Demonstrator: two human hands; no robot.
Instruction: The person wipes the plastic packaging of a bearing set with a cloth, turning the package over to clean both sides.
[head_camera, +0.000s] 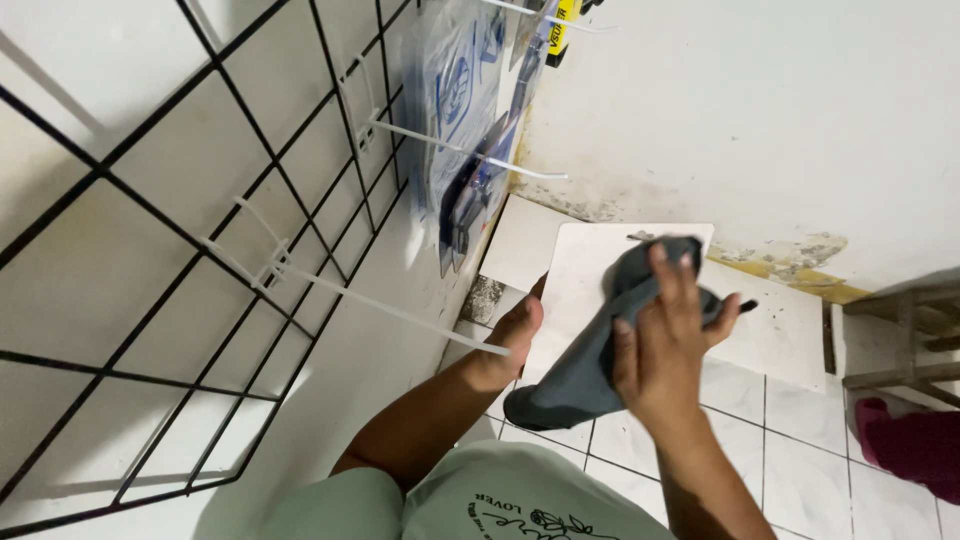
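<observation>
You see: clear blue-printed flat packages (462, 130) hanging on wall-grid hooks | yellow-and-black label (562, 22) at top edge

Matt grey cloth (580, 365) – smooth white board (590, 270)

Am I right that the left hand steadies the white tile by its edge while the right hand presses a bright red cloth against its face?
Not quite. The cloth is dark grey, not bright red, as the head view shows. The rest holds: the left hand steadies the white tile by its edge, and the right hand presses the cloth against its face.
</observation>
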